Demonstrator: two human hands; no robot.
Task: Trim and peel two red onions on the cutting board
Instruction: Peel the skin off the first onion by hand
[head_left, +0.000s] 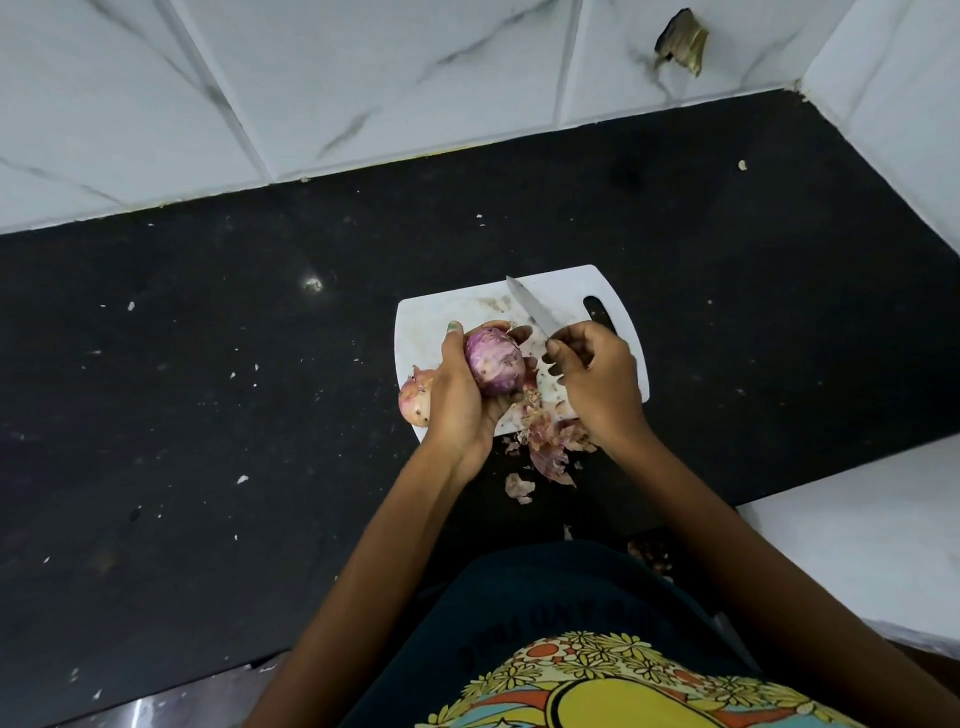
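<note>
While the black counter (208, 389) takes up most of the view, the work sits on the white cutting board (431, 322) near its middle, below the marbled wall tiles (363, 78). A heap of peels (550, 441) lies at the board's near edge and spills onto the counter toward the person.

Of the two onions, the one in hand (493, 364) shows smooth purple flesh over most of its face, so its peeling looks nearly done, though a few dark specks cling to it. The left hand (460, 395) cups it just above the board, fingers and thumb curled round it. The second onion (415, 397) rests at the board's left edge, partly hidden behind that hand; it looks paler and still wears dry skin with a papery tip, so I judge it is yet to be trimmed and peeled.

The right hand (592, 369) has its grip closed round the handle of a knife (535, 309), whose blade points away over the board, just beside the held onion.

Roughly half the task seems left.
</note>
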